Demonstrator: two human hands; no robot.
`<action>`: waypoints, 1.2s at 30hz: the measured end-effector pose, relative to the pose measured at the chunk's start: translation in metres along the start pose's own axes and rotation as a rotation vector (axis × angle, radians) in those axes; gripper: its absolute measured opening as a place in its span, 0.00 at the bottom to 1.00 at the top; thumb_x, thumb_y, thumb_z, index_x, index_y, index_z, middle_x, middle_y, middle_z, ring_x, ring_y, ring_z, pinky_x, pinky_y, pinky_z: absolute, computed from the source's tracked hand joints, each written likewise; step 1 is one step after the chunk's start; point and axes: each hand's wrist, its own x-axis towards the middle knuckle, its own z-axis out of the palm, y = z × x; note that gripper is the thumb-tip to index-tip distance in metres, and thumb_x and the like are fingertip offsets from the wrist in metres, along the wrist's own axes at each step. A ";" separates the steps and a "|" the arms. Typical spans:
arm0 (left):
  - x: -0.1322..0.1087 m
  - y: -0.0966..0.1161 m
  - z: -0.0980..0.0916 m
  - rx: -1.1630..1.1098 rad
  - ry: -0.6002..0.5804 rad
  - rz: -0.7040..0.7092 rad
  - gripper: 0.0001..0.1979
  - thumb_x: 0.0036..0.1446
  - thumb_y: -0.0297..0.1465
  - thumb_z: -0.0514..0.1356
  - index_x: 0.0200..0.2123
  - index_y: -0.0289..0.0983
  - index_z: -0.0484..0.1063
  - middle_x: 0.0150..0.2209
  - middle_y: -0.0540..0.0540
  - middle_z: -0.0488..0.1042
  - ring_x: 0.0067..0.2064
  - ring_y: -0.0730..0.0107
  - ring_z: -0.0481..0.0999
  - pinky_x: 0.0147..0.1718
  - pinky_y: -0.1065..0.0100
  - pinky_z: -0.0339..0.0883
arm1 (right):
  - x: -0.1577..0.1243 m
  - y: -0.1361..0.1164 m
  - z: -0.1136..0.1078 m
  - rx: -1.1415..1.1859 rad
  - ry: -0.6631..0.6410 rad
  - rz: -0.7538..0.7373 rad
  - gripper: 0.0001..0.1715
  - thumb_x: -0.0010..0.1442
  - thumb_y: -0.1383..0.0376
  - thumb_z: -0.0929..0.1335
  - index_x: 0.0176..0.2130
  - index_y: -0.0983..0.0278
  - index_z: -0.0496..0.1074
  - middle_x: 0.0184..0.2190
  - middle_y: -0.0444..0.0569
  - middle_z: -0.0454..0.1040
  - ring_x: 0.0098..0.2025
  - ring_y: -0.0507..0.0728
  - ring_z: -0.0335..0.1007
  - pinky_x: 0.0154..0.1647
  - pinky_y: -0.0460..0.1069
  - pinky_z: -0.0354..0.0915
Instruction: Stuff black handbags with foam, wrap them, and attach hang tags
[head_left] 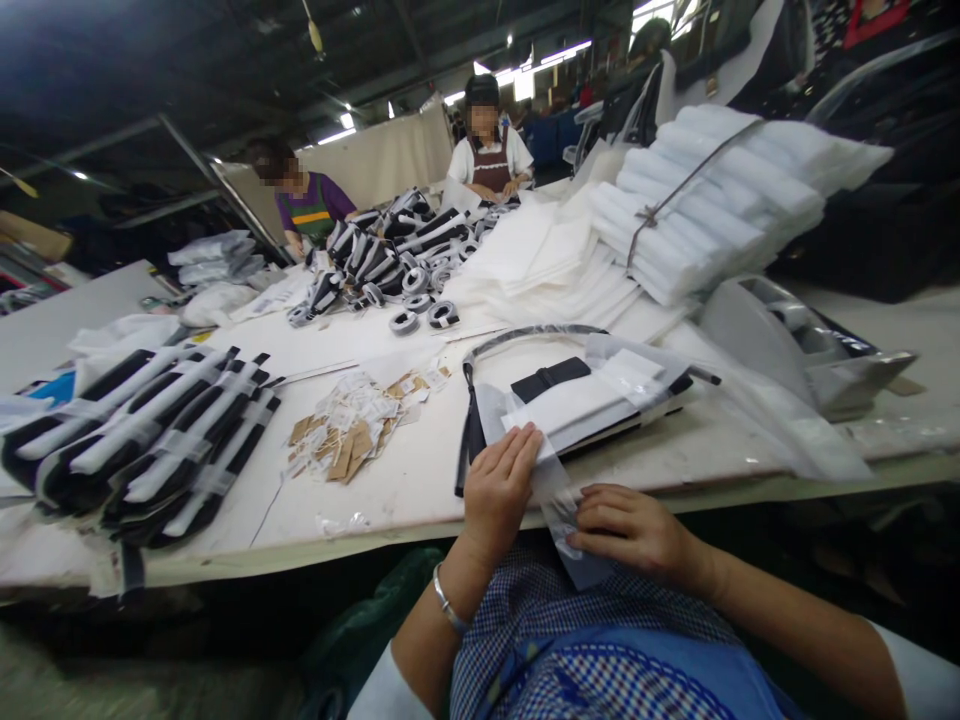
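Observation:
A clear plastic bag (600, 400) holding a black item with white wrapping lies at the near edge of the white table (420, 470). Its open end hangs over the edge toward my lap. My left hand (499, 490) rests flat on the bag's near end, fingers stretched out and pressing it down. My right hand (630, 530) lies below the table edge with fingers curled, pinching the bag's loose flap (562, 515). A black strap (469, 430) runs beside the bag.
Several wrapped black-and-white items (150, 430) are stacked at the left. Paper tags (352, 425) lie in a heap ahead. A tied bundle of white bags (720, 200) and a grey machine (795, 340) stand at the right. Two other people (487, 150) work at the far end.

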 end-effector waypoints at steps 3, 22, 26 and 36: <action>0.001 0.001 -0.002 -0.025 -0.008 -0.014 0.33 0.54 0.15 0.52 0.63 0.38 0.63 0.60 0.46 0.72 0.61 0.65 0.71 0.57 0.60 0.68 | 0.003 0.001 -0.007 0.006 0.000 0.013 0.10 0.66 0.71 0.67 0.45 0.64 0.77 0.36 0.49 0.79 0.43 0.54 0.75 0.53 0.56 0.72; 0.001 0.000 -0.008 -0.057 -0.087 -0.008 0.34 0.54 0.18 0.55 0.65 0.36 0.60 0.63 0.44 0.68 0.63 0.61 0.68 0.60 0.59 0.67 | 0.004 0.014 0.022 -0.140 -0.002 0.028 0.13 0.68 0.71 0.64 0.48 0.65 0.76 0.44 0.54 0.81 0.48 0.57 0.76 0.54 0.58 0.72; 0.001 -0.001 -0.008 -0.030 -0.070 0.010 0.35 0.54 0.17 0.54 0.66 0.36 0.59 0.63 0.44 0.69 0.63 0.62 0.68 0.59 0.59 0.67 | 0.006 0.011 0.020 -0.073 0.047 -0.014 0.10 0.67 0.72 0.65 0.45 0.66 0.76 0.41 0.54 0.82 0.48 0.57 0.78 0.53 0.56 0.74; -0.003 0.003 -0.003 0.009 -0.047 -0.011 0.30 0.59 0.17 0.52 0.64 0.35 0.61 0.62 0.45 0.69 0.63 0.63 0.68 0.58 0.59 0.69 | 0.002 -0.004 0.010 -0.025 0.037 0.047 0.13 0.68 0.72 0.62 0.45 0.67 0.75 0.40 0.53 0.82 0.45 0.55 0.79 0.51 0.53 0.75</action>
